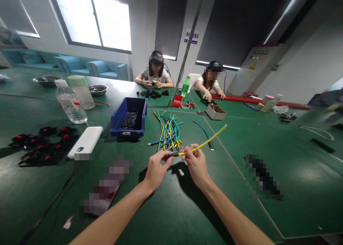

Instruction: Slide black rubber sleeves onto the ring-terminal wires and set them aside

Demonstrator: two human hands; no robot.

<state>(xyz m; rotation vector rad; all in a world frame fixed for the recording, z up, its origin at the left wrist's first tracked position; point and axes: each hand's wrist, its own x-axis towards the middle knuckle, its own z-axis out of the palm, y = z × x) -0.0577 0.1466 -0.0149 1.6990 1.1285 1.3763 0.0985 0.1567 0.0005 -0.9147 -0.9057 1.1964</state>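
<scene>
Between the fingers of my right hand (197, 166) runs a yellow wire (210, 139), its free end pointing up to the right. My left hand (158, 168) pinches the black sleeve (174, 154) at the wire's other end. Just beyond my hands lies a heap of blue, green and yellow wires (168, 130), some with ring terminals. A single blue wire (201, 127) with a black sleeve and a ring terminal rests to the right of the heap. To the left stands a blue bin (114, 125) with short black pieces inside.
A white power bank (87, 141), black parts with red centres (46, 146) and a water bottle (70, 103) are on the left. Ahead are a small cardboard box (216, 114) and a slanting pole (187, 48). Two people sit across the green table (230, 202).
</scene>
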